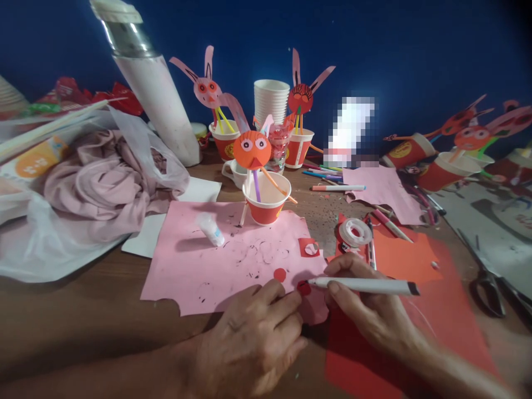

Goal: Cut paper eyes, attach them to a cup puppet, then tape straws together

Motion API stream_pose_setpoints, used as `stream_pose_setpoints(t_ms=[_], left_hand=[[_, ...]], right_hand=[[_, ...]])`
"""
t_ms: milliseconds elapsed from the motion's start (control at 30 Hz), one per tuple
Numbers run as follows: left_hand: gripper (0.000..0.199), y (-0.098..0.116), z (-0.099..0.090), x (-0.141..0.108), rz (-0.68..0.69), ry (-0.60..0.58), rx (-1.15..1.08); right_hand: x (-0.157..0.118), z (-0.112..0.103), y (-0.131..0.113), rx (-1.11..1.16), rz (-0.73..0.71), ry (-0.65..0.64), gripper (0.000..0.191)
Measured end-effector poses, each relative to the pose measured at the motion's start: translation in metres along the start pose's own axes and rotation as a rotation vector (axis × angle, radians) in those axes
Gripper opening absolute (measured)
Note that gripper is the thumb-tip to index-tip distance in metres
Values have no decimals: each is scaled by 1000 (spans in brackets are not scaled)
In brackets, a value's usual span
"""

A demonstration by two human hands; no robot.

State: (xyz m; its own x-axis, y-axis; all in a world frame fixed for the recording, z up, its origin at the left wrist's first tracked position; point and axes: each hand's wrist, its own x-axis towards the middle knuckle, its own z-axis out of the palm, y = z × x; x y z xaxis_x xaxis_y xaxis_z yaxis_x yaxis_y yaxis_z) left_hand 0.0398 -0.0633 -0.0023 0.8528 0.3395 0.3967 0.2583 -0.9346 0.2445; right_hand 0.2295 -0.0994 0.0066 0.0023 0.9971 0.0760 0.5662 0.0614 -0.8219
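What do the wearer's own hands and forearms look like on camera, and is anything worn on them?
Both the left hand and the right hand look bare, with no glove, ring or watch visible. No sleeve shows on the left forearm or right forearm within the picture. Fine details such as the nails are too blurred to describe.

- Pixel blocks hide whatever lies behind the patch [351,133].
- The left hand [260,332] covers part of the pink sheet [187,266].
- The right hand [363,302] partly hides the marker [380,286].
- The white plastic bag [45,244] is cut off at left.
- The far-right cup [513,169] is blurred.
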Motion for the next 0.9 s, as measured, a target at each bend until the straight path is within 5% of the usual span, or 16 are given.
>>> stream_pose_setpoints(t_ms=[167,900], left_hand=[[16,1,0,1,15,14,16],[14,-1,2,0,9,2,-15]], right_hand=[[-2,5,2,43,93,-67,12],[-1,5,1,-19,23,-119,12]])
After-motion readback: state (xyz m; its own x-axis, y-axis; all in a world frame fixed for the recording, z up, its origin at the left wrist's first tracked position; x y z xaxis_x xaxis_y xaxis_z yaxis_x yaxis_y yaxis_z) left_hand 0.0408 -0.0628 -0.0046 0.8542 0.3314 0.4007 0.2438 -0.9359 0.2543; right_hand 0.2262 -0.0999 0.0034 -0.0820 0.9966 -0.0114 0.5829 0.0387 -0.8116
